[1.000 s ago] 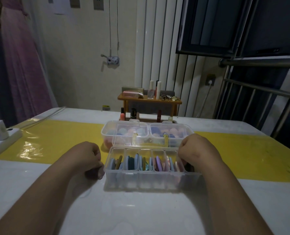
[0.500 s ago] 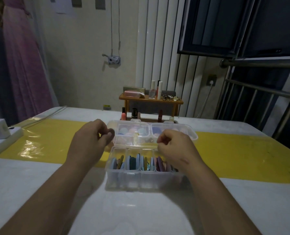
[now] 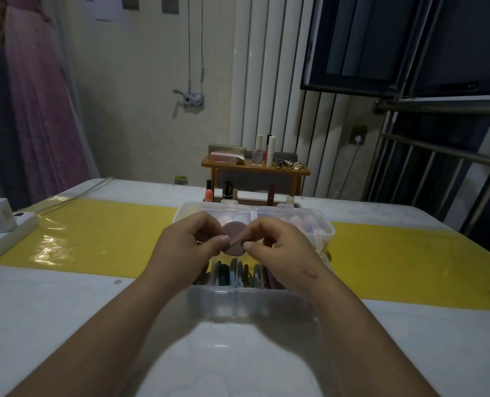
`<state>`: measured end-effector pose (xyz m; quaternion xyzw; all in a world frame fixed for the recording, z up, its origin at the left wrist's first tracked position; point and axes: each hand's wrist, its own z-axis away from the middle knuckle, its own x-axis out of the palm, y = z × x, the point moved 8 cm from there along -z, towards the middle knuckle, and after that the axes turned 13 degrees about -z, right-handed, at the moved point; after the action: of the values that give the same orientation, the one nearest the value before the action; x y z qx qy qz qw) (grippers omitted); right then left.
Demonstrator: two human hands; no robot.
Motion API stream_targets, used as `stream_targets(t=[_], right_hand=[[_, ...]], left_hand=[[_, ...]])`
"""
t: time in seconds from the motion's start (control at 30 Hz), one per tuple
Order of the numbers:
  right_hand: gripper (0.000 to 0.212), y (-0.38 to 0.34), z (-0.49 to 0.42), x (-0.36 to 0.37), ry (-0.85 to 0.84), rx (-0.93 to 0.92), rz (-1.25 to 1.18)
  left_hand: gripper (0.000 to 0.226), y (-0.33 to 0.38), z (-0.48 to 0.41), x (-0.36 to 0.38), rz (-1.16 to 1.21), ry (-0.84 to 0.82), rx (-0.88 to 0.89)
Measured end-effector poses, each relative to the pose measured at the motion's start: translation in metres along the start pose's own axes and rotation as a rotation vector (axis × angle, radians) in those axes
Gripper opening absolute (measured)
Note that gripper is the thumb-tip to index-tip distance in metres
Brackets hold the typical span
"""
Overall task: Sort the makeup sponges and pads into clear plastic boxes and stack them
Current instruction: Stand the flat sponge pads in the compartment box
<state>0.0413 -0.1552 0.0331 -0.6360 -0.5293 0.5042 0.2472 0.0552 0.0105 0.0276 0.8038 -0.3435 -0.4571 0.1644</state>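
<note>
A clear plastic box stands open on the table before me, with several flat coloured pads upright in its compartments. Behind it a second clear box with a closed lid holds pale pink and blue sponges. Above the near box my left hand and my right hand meet, and both pinch dark mauve round pads between thumb and fingertips. It looks like two pads, one behind the other.
A small wooden shelf with bottles and cosmetics stands at the table's far edge, lipsticks beneath it. A white power strip lies at the left. A yellow band crosses the white table. Metal rails stand at right.
Both hands left the sides of the near box, rose and came together over it. They now pinch the mauve pads between them, which the left hand brought in.
</note>
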Motion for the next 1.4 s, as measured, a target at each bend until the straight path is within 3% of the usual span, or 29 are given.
stream_targets(t=[0.13, 0.33, 0.47, 0.63, 1.13, 1.4], right_hand=[[0.013, -0.004, 0.0, -0.009, 0.092, -0.035, -0.061], [0.013, 0.0, 0.0, -0.017, 0.15, 0.022, -0.073], [0.013, 0.002, 0.001, -0.018, 0.172, 0.032, -0.013], [0.014, 0.002, 0.002, -0.02, 0.205, 0.046, 0.064], [0.023, 0.009, -0.002, -0.018, 0.166, 0.074, 0.029], [0.021, 0.009, -0.003, -0.011, 0.087, 0.088, 0.205]], left_hand=[[0.008, 0.008, 0.001, 0.004, -0.08, -0.055, 0.107], [0.034, 0.024, 0.009, 0.016, -0.271, -0.24, 0.335], [0.035, 0.032, 0.017, 0.028, -0.406, -0.37, 0.455], [0.062, 0.041, 0.027, 0.039, -0.503, -0.504, 0.552], [0.07, 0.039, 0.031, 0.041, -0.636, -0.546, 0.557], [0.064, 0.04, 0.03, 0.04, -0.634, -0.531, 0.565]])
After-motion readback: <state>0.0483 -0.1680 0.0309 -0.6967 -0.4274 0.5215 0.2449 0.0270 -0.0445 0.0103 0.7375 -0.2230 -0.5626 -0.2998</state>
